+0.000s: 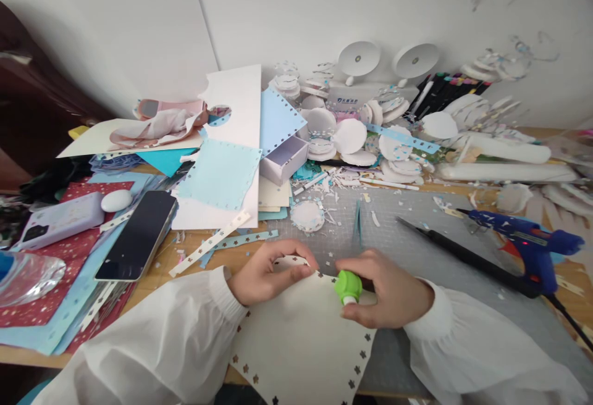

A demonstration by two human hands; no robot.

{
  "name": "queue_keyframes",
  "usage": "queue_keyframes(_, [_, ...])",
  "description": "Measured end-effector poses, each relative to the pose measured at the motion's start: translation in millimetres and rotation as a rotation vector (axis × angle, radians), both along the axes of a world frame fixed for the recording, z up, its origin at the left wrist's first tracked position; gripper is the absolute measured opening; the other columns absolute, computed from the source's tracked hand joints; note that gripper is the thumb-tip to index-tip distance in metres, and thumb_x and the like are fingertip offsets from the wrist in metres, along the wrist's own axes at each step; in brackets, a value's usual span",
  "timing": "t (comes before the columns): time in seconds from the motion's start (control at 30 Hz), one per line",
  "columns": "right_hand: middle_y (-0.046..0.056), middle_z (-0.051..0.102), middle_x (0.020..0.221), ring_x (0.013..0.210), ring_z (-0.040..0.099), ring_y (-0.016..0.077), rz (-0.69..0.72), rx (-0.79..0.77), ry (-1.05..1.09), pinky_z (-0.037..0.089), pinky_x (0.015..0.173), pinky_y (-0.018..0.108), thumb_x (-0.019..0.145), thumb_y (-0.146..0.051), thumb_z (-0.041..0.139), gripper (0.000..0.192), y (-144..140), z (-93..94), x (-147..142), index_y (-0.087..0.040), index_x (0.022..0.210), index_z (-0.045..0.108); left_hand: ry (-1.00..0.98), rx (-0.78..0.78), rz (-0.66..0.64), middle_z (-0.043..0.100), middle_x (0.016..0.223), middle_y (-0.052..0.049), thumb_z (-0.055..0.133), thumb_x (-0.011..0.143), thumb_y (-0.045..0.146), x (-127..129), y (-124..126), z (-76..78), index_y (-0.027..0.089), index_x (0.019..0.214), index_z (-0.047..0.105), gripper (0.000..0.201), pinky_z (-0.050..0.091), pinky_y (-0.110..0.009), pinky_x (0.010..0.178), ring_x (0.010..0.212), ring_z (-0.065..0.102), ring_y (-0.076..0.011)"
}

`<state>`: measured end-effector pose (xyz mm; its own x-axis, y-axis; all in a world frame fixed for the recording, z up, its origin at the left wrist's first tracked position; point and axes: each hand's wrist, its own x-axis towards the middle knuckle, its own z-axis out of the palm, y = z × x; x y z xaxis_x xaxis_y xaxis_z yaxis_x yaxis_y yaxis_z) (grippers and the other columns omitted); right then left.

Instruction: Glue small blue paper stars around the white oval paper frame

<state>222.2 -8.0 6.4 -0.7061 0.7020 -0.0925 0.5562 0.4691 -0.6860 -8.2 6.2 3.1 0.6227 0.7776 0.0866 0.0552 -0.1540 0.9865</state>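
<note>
My left hand (273, 272) pinches the upper edge of a cream paper sheet (306, 343) between thumb and fingers. Small flower-shaped holes run along the sheet's edges. In my right hand (389, 288) is a bright green craft punch (347, 288) with a white part underneath, gripped between thumb and fingers. It sits at the sheet's upper edge, right of my left fingertips; whether paper is inside its slot is hidden. Just beyond my hands, on the grey cutting mat (384, 207), lie blue tweezers (357, 223) and a round white paper piece (307, 215).
At right are a blue glue gun (523, 241) and a long black pointed tool (477, 263). A dark-screened phone (136, 235) and punched paper strips (210, 243) lie at left. Behind stand a lilac box (286, 161), stacked white discs (349, 136) and pens (430, 96).
</note>
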Motion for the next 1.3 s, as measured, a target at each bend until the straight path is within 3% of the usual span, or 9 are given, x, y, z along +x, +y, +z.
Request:
queue_keyframes(0.27, [-0.008, 0.029, 0.047, 0.045, 0.027, 0.0075, 0.030, 0.003, 0.006, 0.023, 0.049, 0.023, 0.070, -0.045, 0.058, 0.036, -3, -0.9, -4, -0.020, 0.057, 0.035, -0.006, 0.003, -0.019, 0.067, 0.084, -0.008, 0.057, 0.085, 0.018, 0, -1, -0.5, 0.010, 0.086, 0.065, 0.011, 0.046, -0.022, 0.076, 0.081, 0.061, -0.0149])
queue_keyframes(0.57, [-0.009, 0.024, 0.045, 0.040, 0.025, 0.0054, 0.066, -0.042, 0.165, 0.021, 0.043, 0.021, 0.070, -0.035, 0.057, 0.035, -5, -10.0, -6, -0.021, 0.054, 0.029, -0.028, -0.008, -0.042, 0.066, 0.084, -0.008, 0.057, 0.085, 0.018, -1, -3, -1.9, 0.010, 0.086, 0.065, 0.011, 0.047, -0.023, 0.075, 0.080, 0.062, -0.0153])
queue_keyframes(0.83, [-0.008, 0.027, 0.045, 0.041, 0.027, 0.0059, 0.059, 0.004, 0.194, 0.024, 0.044, 0.021, 0.071, -0.036, 0.055, 0.033, -8, -10.7, -9, -0.021, 0.055, 0.030, -0.016, -0.005, -0.043, 0.066, 0.083, -0.009, 0.057, 0.085, 0.019, -1, -1, -2.0, 0.010, 0.086, 0.065, 0.012, 0.047, -0.024, 0.075, 0.080, 0.062, -0.0155])
queue_keyframes(1.3, [-0.009, 0.022, 0.045, 0.039, 0.025, 0.0054, 0.055, -0.057, 0.236, 0.022, 0.041, 0.021, 0.071, -0.033, 0.051, 0.031, -8, -10.6, -12, -0.022, 0.056, 0.026, 0.022, -0.012, -0.026, 0.067, 0.085, -0.009, 0.058, 0.085, 0.027, 0, -1, 1.3, 0.011, 0.086, 0.065, 0.017, 0.048, -0.027, 0.076, 0.081, 0.062, -0.0173])
